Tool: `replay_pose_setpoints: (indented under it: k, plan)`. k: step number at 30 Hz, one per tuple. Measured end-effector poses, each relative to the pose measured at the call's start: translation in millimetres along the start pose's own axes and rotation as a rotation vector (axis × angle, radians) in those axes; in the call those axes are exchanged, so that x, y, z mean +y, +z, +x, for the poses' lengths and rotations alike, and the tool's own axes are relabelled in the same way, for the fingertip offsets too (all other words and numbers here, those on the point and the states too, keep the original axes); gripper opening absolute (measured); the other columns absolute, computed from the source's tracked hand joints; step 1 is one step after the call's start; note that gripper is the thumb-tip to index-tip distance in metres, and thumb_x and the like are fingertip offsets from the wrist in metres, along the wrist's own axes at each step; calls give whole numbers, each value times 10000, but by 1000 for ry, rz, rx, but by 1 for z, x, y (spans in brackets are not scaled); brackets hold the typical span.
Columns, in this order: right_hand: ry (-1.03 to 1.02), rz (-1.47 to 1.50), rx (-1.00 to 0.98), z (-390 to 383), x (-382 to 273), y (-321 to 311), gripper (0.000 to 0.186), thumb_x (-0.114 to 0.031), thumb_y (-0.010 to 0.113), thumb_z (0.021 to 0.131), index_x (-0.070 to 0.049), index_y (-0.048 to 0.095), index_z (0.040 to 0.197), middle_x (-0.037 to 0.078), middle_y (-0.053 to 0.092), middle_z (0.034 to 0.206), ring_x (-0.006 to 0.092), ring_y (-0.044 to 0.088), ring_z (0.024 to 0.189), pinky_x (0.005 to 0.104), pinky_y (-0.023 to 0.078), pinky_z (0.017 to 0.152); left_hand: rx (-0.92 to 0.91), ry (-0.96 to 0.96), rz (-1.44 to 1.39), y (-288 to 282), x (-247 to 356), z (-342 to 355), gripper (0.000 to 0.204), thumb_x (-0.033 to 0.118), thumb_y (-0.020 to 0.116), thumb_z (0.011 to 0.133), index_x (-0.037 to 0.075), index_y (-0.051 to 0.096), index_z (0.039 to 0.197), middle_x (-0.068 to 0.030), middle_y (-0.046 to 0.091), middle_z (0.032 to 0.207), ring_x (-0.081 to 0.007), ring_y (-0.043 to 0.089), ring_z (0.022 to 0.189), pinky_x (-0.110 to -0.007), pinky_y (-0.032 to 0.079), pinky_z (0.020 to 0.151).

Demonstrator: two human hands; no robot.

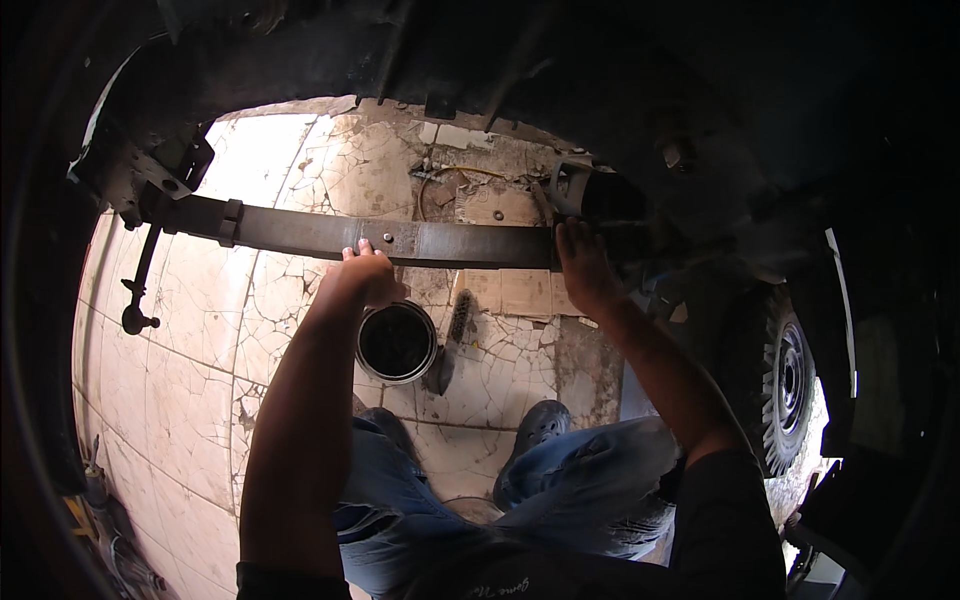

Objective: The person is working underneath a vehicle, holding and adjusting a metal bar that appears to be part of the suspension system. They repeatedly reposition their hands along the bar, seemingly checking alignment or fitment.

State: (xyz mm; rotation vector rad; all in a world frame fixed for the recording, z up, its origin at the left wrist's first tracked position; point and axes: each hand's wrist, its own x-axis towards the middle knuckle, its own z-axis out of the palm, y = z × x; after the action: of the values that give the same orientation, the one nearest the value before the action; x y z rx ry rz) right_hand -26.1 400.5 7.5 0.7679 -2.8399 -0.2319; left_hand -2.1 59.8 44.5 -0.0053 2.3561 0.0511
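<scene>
Two bare hands at one long, flat metal bar (465, 242), stretched crosswise in front of the body and below the dark underside (330, 75) of a vehicle. Long axis from left to right, across the line of the forearms; left end a little higher in view, by a dark bracket (172, 178), right end lost in shadow past the right hand (588, 265). Gently curved in this wide view, with a band (230, 222) around the left part and a small shiny bolt head (388, 238) near the middle of the lit stretch.

Left hand (368, 276) just left of the bolt head, fingers partly spread, fingertips on the bar near its lower edge; cannot tell about a grip underneath. Right hand well apart from the left, fingers bent over the bar at the edge of the shadow; too dark there to tell a firm grip from a touch.

Below the left hand, on the cracked tile floor (170, 400), a round open can (433, 352), dark inside, contents too dim to name. Just beside it, a dark brush (460, 316), bristles toward the bar. Under the bar and partly hidden by it, flat cardboard (505, 290); beyond, a thin yellowish hose (465, 170). Hanging from the left end, a dark rod (140, 290) with a knobbly tip. Off to the right, past the forearm, a treaded wheel (788, 378).
</scene>
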Motion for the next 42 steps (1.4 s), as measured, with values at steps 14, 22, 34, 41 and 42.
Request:
replay_pose_setpoints:
  k: [14, 22, 34, 41, 42]
  plan:
    - [-25, -184, -84, -36, 9, -17, 568, -81, 475, 858, 67, 338, 1389, 260, 342, 1445, 381, 327, 1354, 502, 248, 1118, 58, 21, -47, 11, -15, 0, 913, 533, 560, 856, -46, 188, 1456, -296, 98, 1521, -476, 178, 1387, -438, 258, 1135]
    - [-41, -264, -104, -17, 5, -17, 653, -133, 528, 824, 101, 300, 1389, 292, 297, 1455, 394, 288, 1370, 502, 218, 1129, 49, -13, -40, 9, -9, -4, 930, 537, 580, 847, -41, 183, 1458, -293, 83, 1524, -481, 160, 1389, -454, 262, 1131]
    - [-54, -156, -239, -23, -8, -37, 775, -127, 622, 735, 121, 276, 1383, 326, 250, 1454, 446, 247, 1368, 500, 176, 1148, 93, 69, -82, 16, -26, -11, 918, 509, 600, 836, -10, 183, 1469, -269, 110, 1531, -437, 167, 1405, -455, 274, 1125]
    - [-24, -113, -49, -5, 10, -13, 796, -128, 649, 714, 123, 288, 1378, 323, 296, 1426, 447, 250, 1365, 511, 177, 1145, 89, 47, -87, 11, -15, -8, 916, 513, 603, 833, -14, 198, 1464, -280, 106, 1527, -458, 154, 1400, -449, 270, 1128]
    - [-2, -125, -86, 0, 8, -15, 790, -137, 645, 720, 120, 291, 1378, 321, 298, 1426, 444, 249, 1367, 510, 174, 1146, 94, 45, -79, 11, -17, -7, 915, 512, 606, 832, -14, 202, 1463, -282, 106, 1526, -461, 152, 1400, -449, 268, 1129]
